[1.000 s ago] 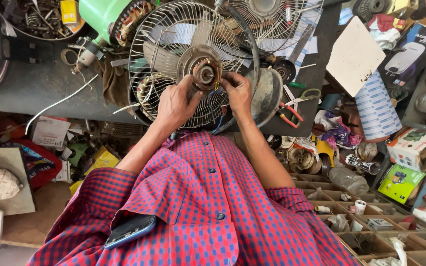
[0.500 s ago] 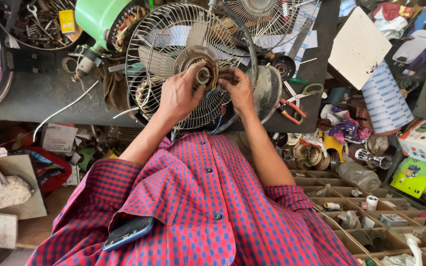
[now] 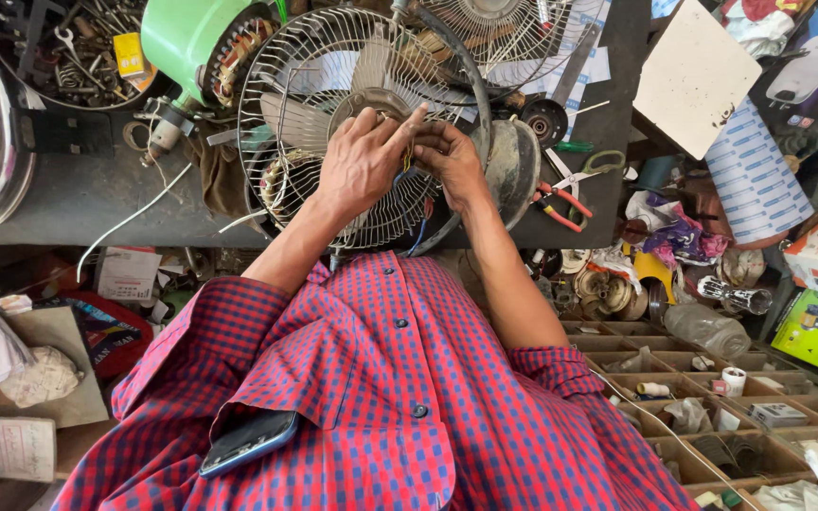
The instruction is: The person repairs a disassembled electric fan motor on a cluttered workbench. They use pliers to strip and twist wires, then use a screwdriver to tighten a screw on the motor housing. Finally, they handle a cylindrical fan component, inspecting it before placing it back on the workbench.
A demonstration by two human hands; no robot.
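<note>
Round wire-grille table fan (image 3: 333,142) lying flat on dark counter (image 3: 78,199), middle of scene. Left hand (image 3: 362,163) spread over hub, fingers loosely curled, covering it. Right hand (image 3: 452,161) just beside, fingertips pinched on thin coloured wires (image 3: 407,166) at hub. Far left: green motor housing (image 3: 186,38), bowl of metal tools (image 3: 59,47). Right of fan: red-handled pliers (image 3: 560,201), white square board (image 3: 695,76). Near right: compartment tray of small parts (image 3: 712,397). Dark phone (image 3: 248,443) in pocket of red checked shirt (image 3: 381,378).
</note>
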